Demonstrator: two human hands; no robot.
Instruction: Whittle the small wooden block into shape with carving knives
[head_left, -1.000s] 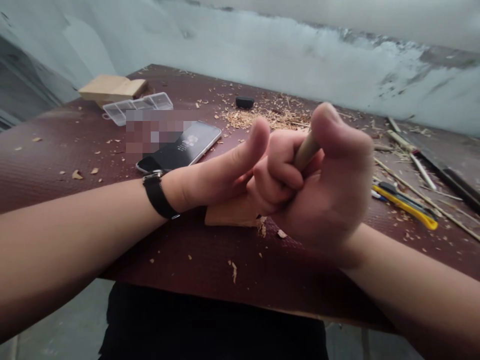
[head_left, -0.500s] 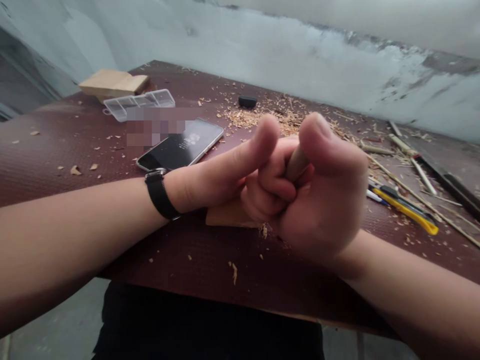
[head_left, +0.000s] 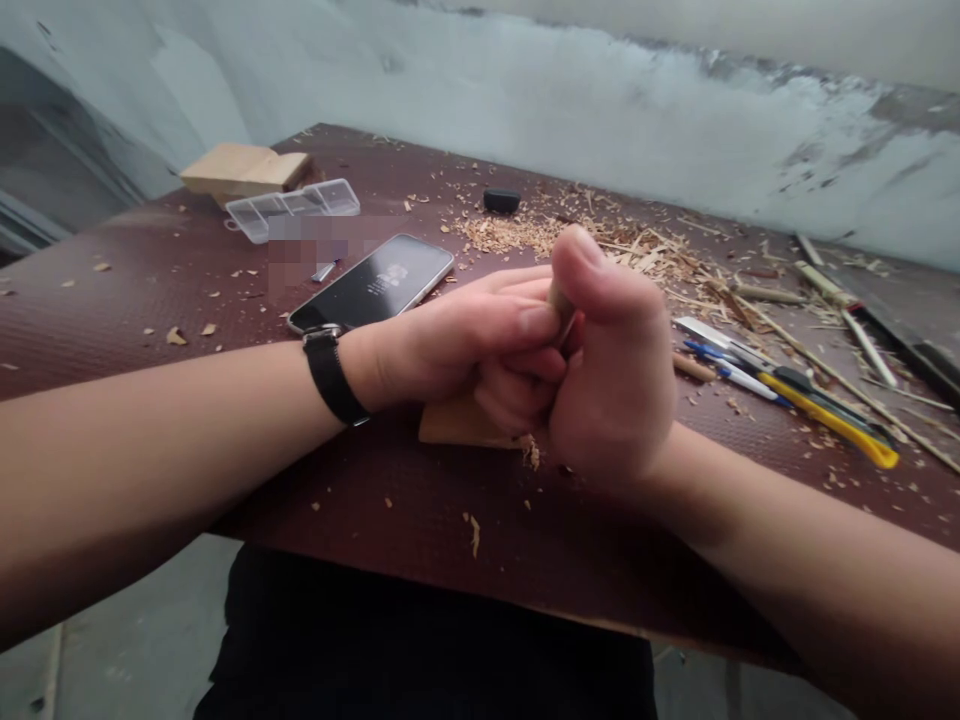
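Note:
My right hand (head_left: 616, 370) is closed, its thumb laid over the end of a short round wooden stick (head_left: 559, 302). Against it, my left hand (head_left: 457, 335) is closed too, with curled fingers about the stick and the thumb tip pressed to its side. Most of the stick is hidden by the fingers, and I cannot make out its far end. Below my hands a flat wooden block (head_left: 459, 425) lies on the dark red table (head_left: 337, 510), partly covered by them. A few shavings (head_left: 532, 452) sit at the block's edge.
Right of my hands lie a yellow-handled utility knife (head_left: 832, 415), pens (head_left: 739, 375) and thin sticks (head_left: 825, 360). Behind are a heap of wood shavings (head_left: 502, 235) and a small black case (head_left: 501, 201). Leftward are a phone (head_left: 375, 285), a clear compartment box (head_left: 300, 205) and a wooden piece (head_left: 240, 170).
My left thumb, raised before, has come down onto the stick. My right hand has shifted left, uncovering more of the pens and knife blade. The view has turned slightly.

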